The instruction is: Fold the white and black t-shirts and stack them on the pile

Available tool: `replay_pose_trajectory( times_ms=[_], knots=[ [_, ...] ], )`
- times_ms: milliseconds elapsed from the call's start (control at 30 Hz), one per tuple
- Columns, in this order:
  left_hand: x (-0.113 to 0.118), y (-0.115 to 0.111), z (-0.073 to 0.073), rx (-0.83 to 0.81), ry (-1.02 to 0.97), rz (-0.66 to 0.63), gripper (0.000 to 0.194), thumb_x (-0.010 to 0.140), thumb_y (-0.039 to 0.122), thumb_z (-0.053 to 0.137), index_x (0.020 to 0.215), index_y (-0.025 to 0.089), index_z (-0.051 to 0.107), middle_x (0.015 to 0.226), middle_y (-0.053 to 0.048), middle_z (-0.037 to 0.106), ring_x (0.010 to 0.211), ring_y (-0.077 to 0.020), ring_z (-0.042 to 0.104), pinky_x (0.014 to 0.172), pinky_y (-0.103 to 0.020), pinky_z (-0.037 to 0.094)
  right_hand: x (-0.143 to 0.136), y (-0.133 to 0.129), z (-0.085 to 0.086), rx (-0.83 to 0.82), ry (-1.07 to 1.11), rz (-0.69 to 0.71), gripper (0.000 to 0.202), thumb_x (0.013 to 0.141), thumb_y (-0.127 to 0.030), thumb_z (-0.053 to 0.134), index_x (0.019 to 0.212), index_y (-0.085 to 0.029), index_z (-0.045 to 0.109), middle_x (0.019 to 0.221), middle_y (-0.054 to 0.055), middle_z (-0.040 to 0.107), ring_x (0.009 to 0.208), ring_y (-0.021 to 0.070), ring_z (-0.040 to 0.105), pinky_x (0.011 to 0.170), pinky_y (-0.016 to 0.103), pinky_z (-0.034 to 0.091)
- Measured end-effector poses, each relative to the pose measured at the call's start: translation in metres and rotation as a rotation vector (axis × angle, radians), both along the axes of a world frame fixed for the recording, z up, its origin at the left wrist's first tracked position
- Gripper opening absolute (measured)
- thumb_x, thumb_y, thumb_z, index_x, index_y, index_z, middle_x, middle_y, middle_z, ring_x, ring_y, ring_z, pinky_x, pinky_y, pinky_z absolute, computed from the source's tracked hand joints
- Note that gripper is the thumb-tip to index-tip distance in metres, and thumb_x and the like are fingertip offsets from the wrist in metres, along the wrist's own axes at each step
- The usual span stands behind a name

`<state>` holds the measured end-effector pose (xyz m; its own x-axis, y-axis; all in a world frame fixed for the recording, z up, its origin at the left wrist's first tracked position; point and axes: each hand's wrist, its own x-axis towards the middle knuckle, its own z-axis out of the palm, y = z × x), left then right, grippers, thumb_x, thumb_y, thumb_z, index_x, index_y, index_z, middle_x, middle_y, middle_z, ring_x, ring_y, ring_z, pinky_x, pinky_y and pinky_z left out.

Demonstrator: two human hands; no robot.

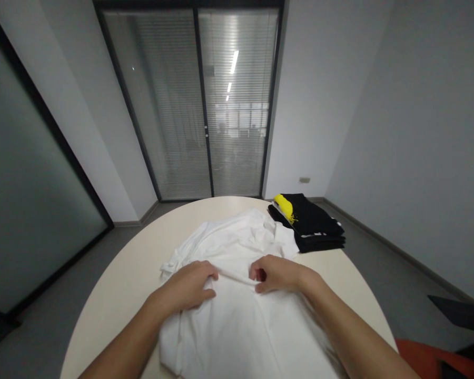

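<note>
A white garment lies spread and wrinkled over the round table, its near part reaching the bottom of the view. My left hand rests on its left side, thumb and fingers apart with a gap between them. To the right, my right hand has its fingers curled towards the thumb at a raised fold of the white cloth. That fold runs between my two hands. Beyond them the far part of the garment is bunched up in loose creases.
Folded black clothes with a yellow print are stacked at the table's back right edge. The pale round table stands before a glass door with blinds. Something red is at the lower right, beside the table.
</note>
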<state>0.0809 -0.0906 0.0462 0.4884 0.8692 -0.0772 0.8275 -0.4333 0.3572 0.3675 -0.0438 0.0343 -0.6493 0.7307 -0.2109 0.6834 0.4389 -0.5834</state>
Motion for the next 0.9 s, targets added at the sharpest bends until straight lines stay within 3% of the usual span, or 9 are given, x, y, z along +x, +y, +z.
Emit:
replay_pose_trajectory(
  times_ms=[167,300,433,533,600,667,767,833,900],
  knots=[
    [0.011,-0.012,0.009,-0.069,0.079,-0.004,0.02,0.069,0.014,0.07,0.085,0.024,0.077,0.087,-0.001,0.076,0.085,-0.0221,0.069,0.075,-0.029,0.047,-0.003,-0.011,0.009,-0.326,-0.077,0.046,0.025,0.059,-0.031,0.085,0.078,-0.018,0.074,0.068,-0.005,0.065,0.063,0.0113,0.056,0.057,0.02,0.039],
    [0.02,-0.017,0.011,-0.368,0.034,-0.097,0.012,0.065,0.016,0.077,0.073,0.024,0.077,0.068,0.003,0.072,0.065,-0.0157,0.066,0.057,-0.023,0.04,-0.007,-0.014,0.014,-0.531,-0.051,0.123,0.034,0.073,-0.049,0.076,0.071,-0.016,0.071,0.062,-0.001,0.064,0.058,0.0126,0.057,0.058,0.023,0.044],
    [0.026,-0.022,0.01,-0.756,-0.014,-0.239,0.02,0.06,0.025,0.084,0.079,0.024,0.077,0.061,0.006,0.067,0.058,-0.0134,0.062,0.053,-0.02,0.04,-0.011,-0.008,0.014,0.001,0.125,-0.011,0.028,0.083,-0.043,0.069,0.092,-0.017,0.074,0.083,0.004,0.071,0.074,0.0165,0.063,0.072,0.027,0.049],
    [0.028,-0.018,0.009,-0.937,-0.176,-0.266,0.035,0.064,0.036,0.082,0.096,0.021,0.076,0.069,0.002,0.071,0.062,-0.0158,0.065,0.056,-0.022,0.046,-0.01,0.001,0.005,0.39,0.179,-0.04,0.048,0.081,-0.039,0.075,0.124,-0.019,0.066,0.127,0.012,0.065,0.116,0.0264,0.058,0.101,0.037,0.044],
    [0.026,-0.011,0.009,-0.794,-0.367,-0.213,0.041,0.074,0.041,0.074,0.109,0.019,0.072,0.087,-0.004,0.076,0.076,-0.0192,0.07,0.067,-0.027,0.053,-0.007,0.006,-0.003,0.451,0.117,0.009,0.061,0.081,-0.041,0.076,0.136,-0.02,0.06,0.14,0.015,0.057,0.13,0.0308,0.05,0.109,0.043,0.038],
    [0.019,0.001,0.004,-0.366,-0.49,-0.081,0.041,0.085,0.041,0.065,0.12,0.02,0.067,0.118,-0.01,0.073,0.106,-0.0231,0.068,0.091,-0.035,0.053,-0.004,0.009,-0.011,0.434,0.045,0.028,0.056,0.083,-0.042,0.074,0.133,-0.02,0.063,0.134,0.015,0.061,0.125,0.0313,0.053,0.107,0.044,0.04],
    [0.003,0.023,-0.014,0.204,-0.347,0.22,0.05,0.089,0.039,0.06,0.135,0.021,0.059,0.158,-0.014,0.04,0.147,-0.032,0.035,0.119,-0.049,0.028,-0.003,0.011,-0.015,0.398,0.023,-0.018,0.032,0.086,-0.036,0.071,0.114,-0.02,0.072,0.116,0.012,0.067,0.109,0.0266,0.06,0.097,0.038,0.045],
    [-0.011,0.037,-0.03,0.248,-0.213,0.419,0.06,0.09,0.045,0.058,0.144,0.017,0.051,0.163,-0.018,0.029,0.151,-0.0381,0.023,0.119,-0.056,0.024,-0.005,0.011,-0.013,0.388,0.025,-0.052,0.018,0.085,-0.03,0.072,0.1,-0.019,0.074,0.105,0.01,0.068,0.098,0.023,0.062,0.087,0.032,0.046],
    [-0.024,0.05,-0.044,0.186,-0.181,0.536,0.067,0.093,0.05,0.054,0.148,0.014,0.043,0.16,-0.021,0.034,0.15,-0.0383,0.026,0.117,-0.057,0.028,-0.006,0.01,-0.009,0.381,0.017,-0.054,0.009,0.083,-0.026,0.073,0.088,-0.019,0.073,0.096,0.007,0.069,0.09,0.0202,0.062,0.08,0.028,0.044]
  ],
)
